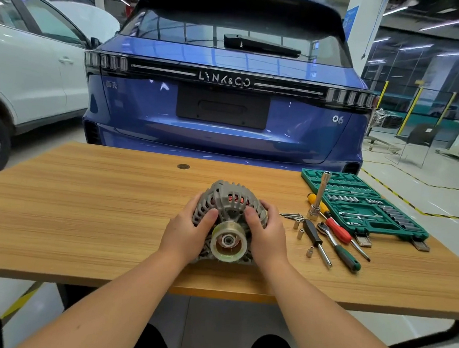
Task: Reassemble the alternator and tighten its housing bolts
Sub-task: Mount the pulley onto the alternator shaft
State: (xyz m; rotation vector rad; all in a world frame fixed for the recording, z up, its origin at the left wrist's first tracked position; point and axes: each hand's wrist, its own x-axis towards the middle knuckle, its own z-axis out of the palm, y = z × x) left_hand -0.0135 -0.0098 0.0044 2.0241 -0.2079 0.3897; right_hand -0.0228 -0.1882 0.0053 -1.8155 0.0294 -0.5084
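A grey cast alternator [229, 201] stands on the wooden table [83, 203], its pulley [228, 241] facing me. My left hand [188, 231] grips its left side, thumb laid on the front housing. My right hand [266, 231] grips the right side the same way. Red windings show through the housing slots. Long housing bolts [291, 215] lie in a loose bunch on the table just right of the alternator. The back of the alternator is hidden.
Right of the bolts lie small sockets [300, 233], a black-handled driver [317, 241], a ratchet with green grip [338, 245], a red screwdriver [342, 232], an upright extension bar [317, 197] and an open green socket case [366, 206]. A blue car [228, 105] stands behind the table.
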